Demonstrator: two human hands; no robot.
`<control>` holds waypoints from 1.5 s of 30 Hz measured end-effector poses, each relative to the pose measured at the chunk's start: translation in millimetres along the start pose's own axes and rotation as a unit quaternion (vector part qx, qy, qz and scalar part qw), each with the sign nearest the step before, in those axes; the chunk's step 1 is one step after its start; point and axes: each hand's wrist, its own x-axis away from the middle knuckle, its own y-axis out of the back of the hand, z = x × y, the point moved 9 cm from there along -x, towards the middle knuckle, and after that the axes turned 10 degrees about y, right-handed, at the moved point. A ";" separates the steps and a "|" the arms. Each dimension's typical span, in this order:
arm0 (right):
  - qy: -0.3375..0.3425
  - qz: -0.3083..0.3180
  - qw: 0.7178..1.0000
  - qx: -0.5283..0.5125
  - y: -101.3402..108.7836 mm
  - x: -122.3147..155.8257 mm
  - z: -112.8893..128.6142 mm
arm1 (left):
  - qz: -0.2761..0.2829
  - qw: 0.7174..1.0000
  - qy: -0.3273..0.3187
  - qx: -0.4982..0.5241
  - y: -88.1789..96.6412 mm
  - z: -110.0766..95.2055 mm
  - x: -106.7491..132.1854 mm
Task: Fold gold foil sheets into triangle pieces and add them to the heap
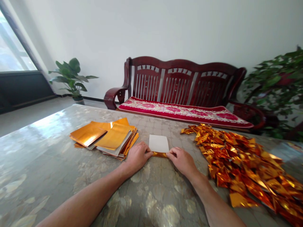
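A sheet of gold foil paper [158, 143] lies white side up on the table in front of me. Its near edge is rolled over into a narrow gold strip. My left hand [139, 154] pinches the left end of that strip between thumb and fingers. At the strip's right end, my right hand [181, 160] pinches in the same way. Just left of my left hand is a loose stack of flat gold foil sheets [113, 136]. To the right of my right hand spreads a big heap of folded gold foil pieces [236, 164].
A glossy patterned cover lies over the table [59, 176]. Beyond its far edge stands a dark red wooden bench [177, 85] with a red floral cushion [180, 111]. A potted plant [71, 77] is at the back left, and a leafy plant [276, 85] at the right.
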 end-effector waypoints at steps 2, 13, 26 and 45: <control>0.001 -0.003 1.000 0.012 0.1 0.1 1.0 | 0.001 1.000 0.001 -0.005 0.7 -0.1 -0.3; -0.001 -0.018 0.998 0.058 -1.1 2.0 2.4 | -0.015 0.999 0.004 -0.044 2.8 2.5 -0.9; -0.005 -0.026 0.997 0.073 0.7 3.0 6.2 | -0.005 0.997 0.005 -0.082 2.7 -1.3 -0.9; 0.005 -0.045 0.995 0.094 0.5 4.0 9.8 | 0.006 0.995 0.010 -0.094 0.0 -6.7 1.2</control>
